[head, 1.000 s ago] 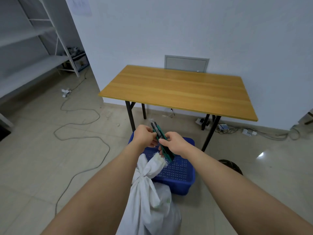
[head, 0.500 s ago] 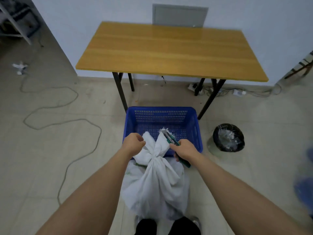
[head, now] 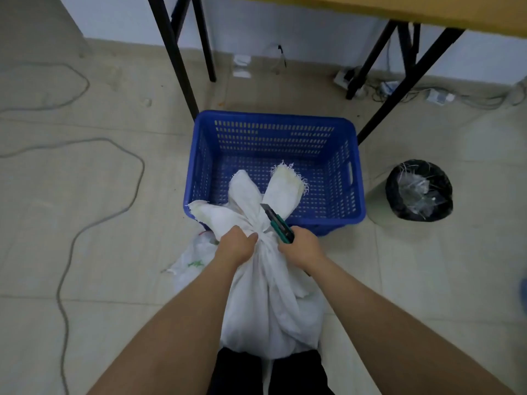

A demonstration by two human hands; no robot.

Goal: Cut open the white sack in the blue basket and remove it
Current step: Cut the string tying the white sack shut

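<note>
The lower body of the white sack is partly covered by both forearms, and its base is hidden behind dark trouser legs at the bottom edge of the view. The tabletop is cut off at the top; only a strip of its wooden edge and black legs show. The tip of the blade lies against pale cloth and is hard to separate from it.

The sack stands on the floor just in front of the near wall of the blue basket, its loose frayed ends leaning over the near rim. The neck is gathered tight into a knot, with three flaps spreading above it. The cloth is woven, creased and off-white.

The left hand is closed around the gathered neck at its left side. The right hand is curled round a green-and-black utility knife, blade extended and laid against the cloth above the knot.

A bin lined in black stands right of the basket; a grey cable loops across the floor at left.
</note>
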